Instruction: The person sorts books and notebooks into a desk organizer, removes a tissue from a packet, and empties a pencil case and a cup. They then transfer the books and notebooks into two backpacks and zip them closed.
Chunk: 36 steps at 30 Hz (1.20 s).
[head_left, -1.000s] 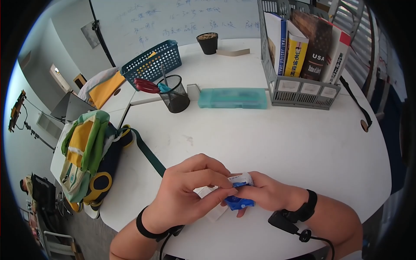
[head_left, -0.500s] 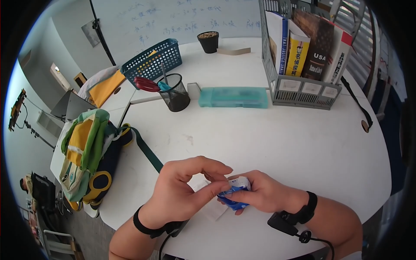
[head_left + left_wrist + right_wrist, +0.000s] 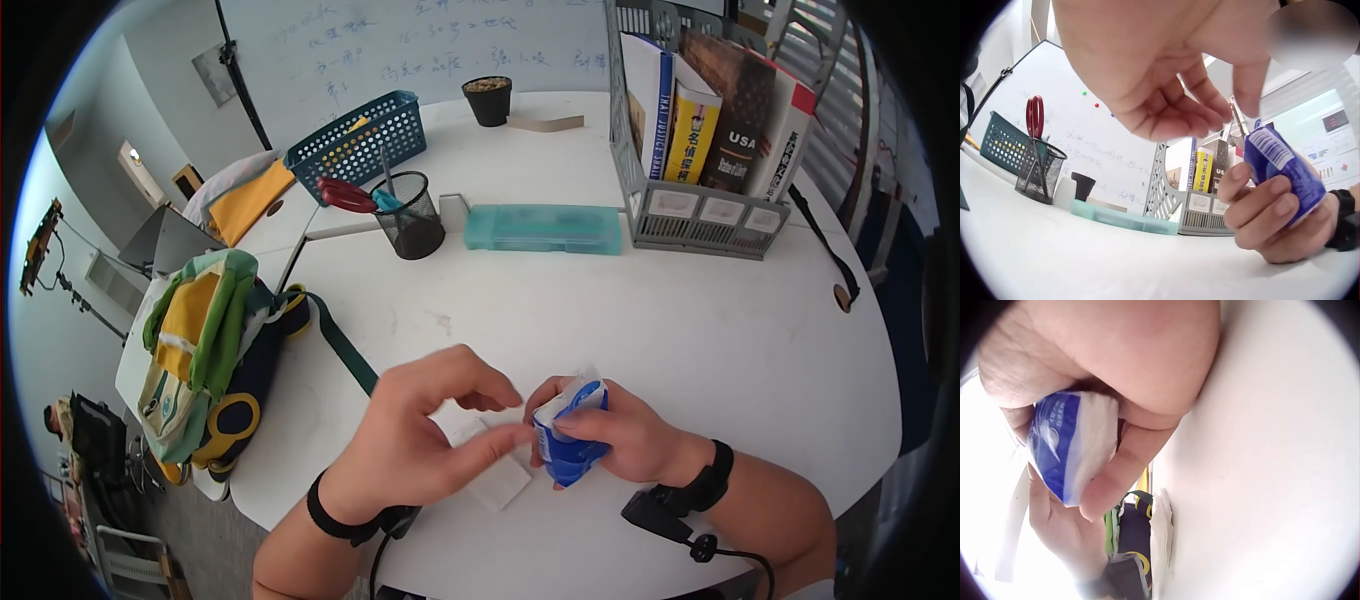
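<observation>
My right hand (image 3: 640,425) grips a blue-and-white pack of pocket tissues (image 3: 572,455), with the thumb across its front and the fingers behind. In the left wrist view, a barcode shows on the pack (image 3: 1279,153) and the fingers wrap its side. White tissue shows beside the blue wrapper of the pack (image 3: 1066,447) in the right wrist view. Just left of the pack is my left hand (image 3: 415,425), fingers loosely bent and holding nothing, its thumb tip right at the pack's edge. A folded white tissue (image 3: 500,487) lies on the table, partly hidden behind the left hand.
A green and yellow backpack (image 3: 195,345) sits at the left, its dark strap (image 3: 345,350) reaching toward the left hand. Farther back stand a mesh pen holder (image 3: 415,228), a teal pencil case (image 3: 543,230), a blue basket (image 3: 365,140), a plant pot (image 3: 488,103) and a grey book basket (image 3: 700,222).
The left fingers have come away from the pack and spread apart. My right hand has turned the pack more upright, so more of its blue front shows.
</observation>
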{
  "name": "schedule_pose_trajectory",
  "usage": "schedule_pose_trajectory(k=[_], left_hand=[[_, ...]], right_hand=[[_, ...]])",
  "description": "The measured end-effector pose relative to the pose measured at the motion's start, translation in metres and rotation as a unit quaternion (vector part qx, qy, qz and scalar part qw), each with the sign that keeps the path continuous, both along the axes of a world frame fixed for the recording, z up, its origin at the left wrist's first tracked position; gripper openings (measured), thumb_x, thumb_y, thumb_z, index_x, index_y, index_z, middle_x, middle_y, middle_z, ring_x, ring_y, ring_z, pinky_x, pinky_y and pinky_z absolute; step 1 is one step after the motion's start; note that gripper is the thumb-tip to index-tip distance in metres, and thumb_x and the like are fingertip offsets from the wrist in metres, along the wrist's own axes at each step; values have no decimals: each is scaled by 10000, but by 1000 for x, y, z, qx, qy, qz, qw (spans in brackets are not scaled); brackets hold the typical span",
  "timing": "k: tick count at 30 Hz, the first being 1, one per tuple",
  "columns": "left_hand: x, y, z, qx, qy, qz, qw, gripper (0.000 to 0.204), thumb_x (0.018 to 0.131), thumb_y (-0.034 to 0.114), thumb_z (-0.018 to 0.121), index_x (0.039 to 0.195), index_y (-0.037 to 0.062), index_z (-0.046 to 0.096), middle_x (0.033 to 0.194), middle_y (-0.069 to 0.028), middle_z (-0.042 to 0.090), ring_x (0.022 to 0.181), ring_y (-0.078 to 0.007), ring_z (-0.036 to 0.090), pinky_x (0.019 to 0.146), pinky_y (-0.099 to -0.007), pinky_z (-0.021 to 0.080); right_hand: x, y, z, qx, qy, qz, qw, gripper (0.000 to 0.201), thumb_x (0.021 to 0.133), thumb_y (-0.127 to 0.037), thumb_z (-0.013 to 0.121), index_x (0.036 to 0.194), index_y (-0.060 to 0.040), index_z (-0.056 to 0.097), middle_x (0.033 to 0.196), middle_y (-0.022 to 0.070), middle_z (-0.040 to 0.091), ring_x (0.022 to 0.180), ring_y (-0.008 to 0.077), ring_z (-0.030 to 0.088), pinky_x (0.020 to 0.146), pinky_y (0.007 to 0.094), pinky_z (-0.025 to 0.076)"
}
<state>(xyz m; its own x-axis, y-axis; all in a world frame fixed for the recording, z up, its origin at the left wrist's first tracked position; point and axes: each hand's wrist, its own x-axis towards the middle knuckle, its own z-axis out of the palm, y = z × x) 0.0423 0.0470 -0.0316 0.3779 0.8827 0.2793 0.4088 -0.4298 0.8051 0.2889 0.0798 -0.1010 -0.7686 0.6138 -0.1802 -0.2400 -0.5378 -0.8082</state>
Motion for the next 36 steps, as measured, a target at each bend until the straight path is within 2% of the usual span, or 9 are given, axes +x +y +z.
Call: schedule_pose_trajectory(k=[3, 9, 15, 20, 23, 30, 33, 35, 36], left_hand=[[13, 0, -6, 26, 1, -44, 999, 306, 806, 30, 918, 1066, 5, 759, 976, -99, 772, 878, -186, 722, 802, -308, 561], [16, -6, -7, -12, -62, -29, 998, 323, 808, -1, 918, 1093, 18, 767, 947, -96, 785, 857, -187, 767, 795, -293, 578], [16, -9, -3, 57, -4, -11, 998, 416, 744, 21, 968, 1105, 48, 764, 903, -71, 763, 803, -183, 744, 753, -287, 568], [15, -7, 1, 155, 39, -60, 985, 432, 723, 42, 981, 1085, 98, 751, 838, -10, 726, 738, -159, 709, 722, -301, 526], [11, -7, 4, 167, 68, -53, 982, 415, 717, 54, 984, 1036, 127, 730, 806, 22, 704, 713, -142, 693, 719, -302, 498], [9, -7, 4, 178, 98, -58, 978, 390, 703, 89, 996, 949, 137, 697, 721, 32, 657, 658, -130, 665, 710, -292, 485], [7, -5, 3, 187, 113, -24, 976, 371, 712, 108, 990, 926, 144, 688, 684, 39, 640, 620, -135, 651, 710, -291, 488], [-3, -2, 2, 146, 153, -5, 977, 362, 720, 127, 982, 953, 138, 705, 727, 26, 664, 671, -153, 669, 721, -301, 503], [-9, -1, 3, 105, 194, 14, 975, 357, 729, 147, 975, 980, 131, 722, 771, 12, 689, 723, -170, 687, 731, -312, 519]], right_hand=[[3, 1, -2, 23, 11, 17, 1000, 346, 1087, -312, 657, 1231, 2, 667, 1005, 106, 729, 836, 179, 713, 732, 335, 623], [1, -1, 4, 1, -2, 0, 1000, 401, 1072, -369, 703, 1225, -1, 660, 1077, 94, 724, 889, 157, 705, 760, 322, 605], [6, 8, -16, 78, 67, 3, 995, 309, 1036, -246, 759, 1225, -8, 702, 1123, 64, 729, 1027, 136, 666, 937, 316, 562], [2, 12, -13, 131, 115, 59, 983, 362, 875, -36, 878, 1219, -40, 768, 1227, 77, 731, 1102, 168, 686, 1022, 319, 535], [2, 13, -15, 220, 103, 51, 969, 348, 854, -12, 884, 1187, -43, 787, 1256, 94, 726, 1144, 189, 692, 1039, 321, 533], [3, 11, -8, 208, 88, 43, 973, 356, 842, -6, 890, 1183, -49, 795, 1254, 92, 729, 1154, 188, 690, 1033, 321, 533], [3, 8, -2, 234, 57, 28, 970, 323, 937, -92, 838, 1249, -45, 769, 1259, 100, 728, 1129, 179, 697, 1028, 320, 534], [4, 4, 6, 88, -27, 8, 996, 329, 1064, -189, 704, 1356, -36, 705, 1263, 119, 726, 1146, 192, 709, 1018, 324, 553], [2, 4, 7, 61, -8, 9, 998, 429, 1122, -270, 601, 1482, -37, 600, 1266, 129, 717, 1175, 221, 719, 965, 340, 601]])
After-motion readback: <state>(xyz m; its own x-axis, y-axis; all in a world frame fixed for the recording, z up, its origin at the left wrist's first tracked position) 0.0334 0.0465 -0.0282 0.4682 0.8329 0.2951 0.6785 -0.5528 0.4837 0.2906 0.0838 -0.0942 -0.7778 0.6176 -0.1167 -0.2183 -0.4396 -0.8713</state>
